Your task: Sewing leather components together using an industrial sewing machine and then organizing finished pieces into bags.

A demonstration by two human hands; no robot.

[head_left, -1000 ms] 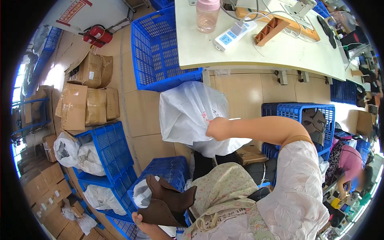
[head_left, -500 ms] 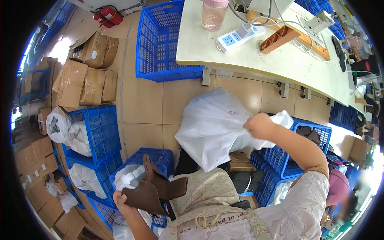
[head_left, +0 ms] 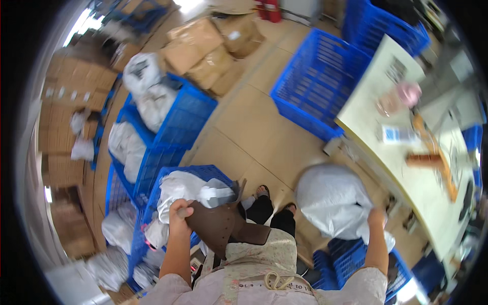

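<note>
Left hand [head_left: 179, 213] grips brown leather boot [head_left: 218, 223]; right hand [head_left: 376, 217] clutches bulging white bag [head_left: 330, 201].

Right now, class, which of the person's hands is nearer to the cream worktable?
Right. The right hand grips a white bag just beside the cream worktable; the left hand holds a brown boot far from it.

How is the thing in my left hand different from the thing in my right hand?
The left hand holds a brown leather piece, dark, flat and stiff-looking; the right hand grips a white plastic bag, pale, bulging and crumpled. The brown leather piece sits close to the body over the lap, while the white plastic bag hangs out beside the table. Each is held in one hand, off the floor.
</note>
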